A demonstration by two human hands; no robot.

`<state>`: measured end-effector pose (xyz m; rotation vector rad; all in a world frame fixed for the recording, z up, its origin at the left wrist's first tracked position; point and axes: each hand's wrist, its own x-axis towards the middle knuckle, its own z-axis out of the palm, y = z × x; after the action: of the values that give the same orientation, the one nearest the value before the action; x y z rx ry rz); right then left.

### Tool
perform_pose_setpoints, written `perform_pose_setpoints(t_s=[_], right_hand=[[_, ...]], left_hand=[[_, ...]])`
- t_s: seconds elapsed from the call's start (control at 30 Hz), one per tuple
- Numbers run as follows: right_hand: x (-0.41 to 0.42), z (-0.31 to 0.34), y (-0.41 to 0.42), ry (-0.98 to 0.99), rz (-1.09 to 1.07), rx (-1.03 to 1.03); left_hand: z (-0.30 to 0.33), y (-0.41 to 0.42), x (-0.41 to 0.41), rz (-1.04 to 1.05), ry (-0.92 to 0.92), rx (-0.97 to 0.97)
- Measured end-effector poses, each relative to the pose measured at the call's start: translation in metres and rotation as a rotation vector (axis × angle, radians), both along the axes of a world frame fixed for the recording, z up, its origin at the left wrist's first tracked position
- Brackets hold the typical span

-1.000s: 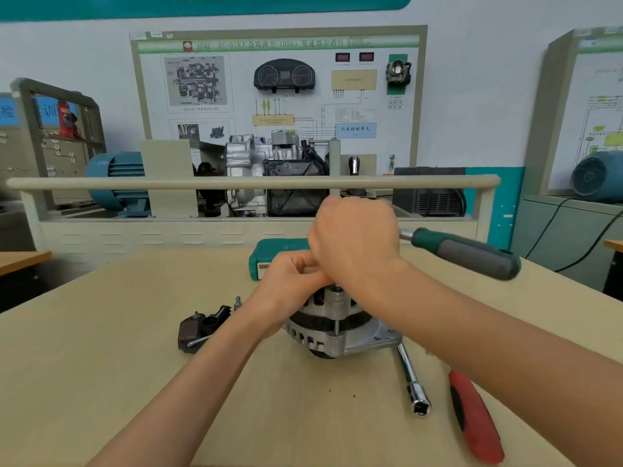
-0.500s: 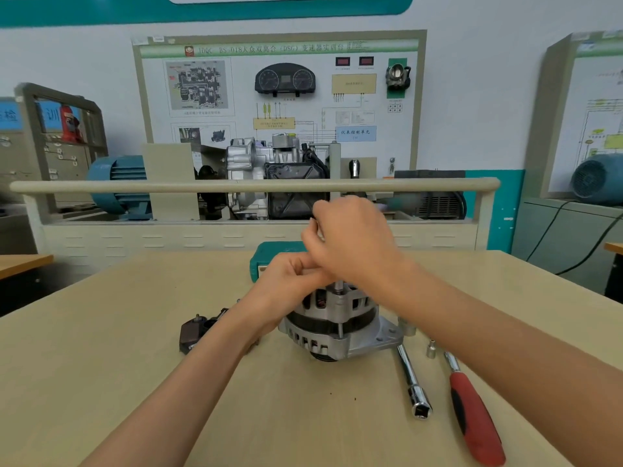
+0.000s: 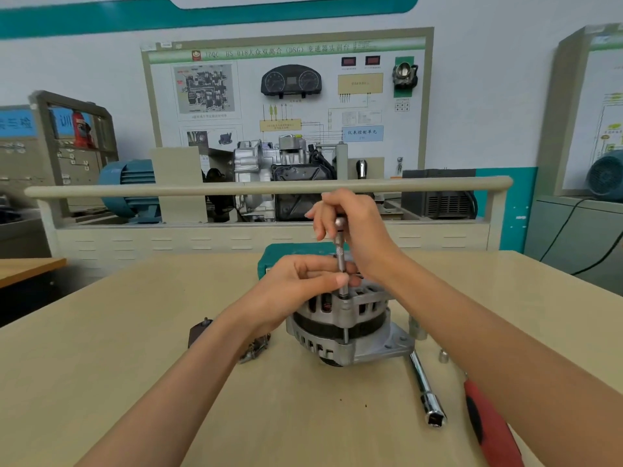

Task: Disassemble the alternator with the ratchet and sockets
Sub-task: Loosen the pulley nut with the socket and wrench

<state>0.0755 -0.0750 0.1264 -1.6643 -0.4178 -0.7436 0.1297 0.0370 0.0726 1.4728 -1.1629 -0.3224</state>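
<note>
I have my right hand (image 3: 354,230) pinching the extension bar (image 3: 341,261) upright on an alternator (image 3: 340,325) through-bolt, left hand (image 3: 300,284) pinching it lower, probably spinning it out next.

A training board (image 3: 286,96) with an instrument cluster (image 3: 291,80) fills the upper centre; a blue motor (image 3: 129,187) sits at left, a gearbox (image 3: 269,170) below the board.

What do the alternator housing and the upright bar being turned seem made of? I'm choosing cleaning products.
Alternator housing: probably cast aluminium, judging by its dull, pale grey, matte surface. Upright bar, gripped by both hands: likely chrome-plated steel, bright and mirror-shiny with a knurled band.
</note>
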Motion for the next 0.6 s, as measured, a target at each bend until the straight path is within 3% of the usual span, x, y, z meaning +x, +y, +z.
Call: perform_pose_setpoints(t_s=[0.07,0.2,0.23,0.3,0.4,0.47,0.6], right_hand=[[-0.003,-0.005,0.001,-0.069,-0.178,-0.15],[-0.014,-0.025,0.019,-0.166,-1.078,-0.861],[-0.017,-0.029,0.027,-0.113,-1.269,-0.94],[-0.023,-0.034,0.037,-0.023,-1.43,-0.982],[-0.026,-0.035,0.036,-0.019,-1.372,-0.951],[-0.024,-0.032,0.031,-0.091,-1.172,-0.827],[-0.016,-0.017,0.015,-0.145,-0.427,-0.169]], left_hand=[[0.001,0.001,0.0,0.002,0.019,-0.009],[0.003,-0.001,0.002,0.137,-0.042,-0.006],[0.004,-0.002,0.0,0.19,-0.084,0.003],[0.005,-0.005,-0.004,0.252,-0.134,0.018],[0.003,-0.007,-0.006,0.277,-0.146,0.013],[0.003,-0.008,-0.007,0.269,-0.147,0.013],[-0.002,-0.009,-0.002,0.204,-0.102,-0.017]])
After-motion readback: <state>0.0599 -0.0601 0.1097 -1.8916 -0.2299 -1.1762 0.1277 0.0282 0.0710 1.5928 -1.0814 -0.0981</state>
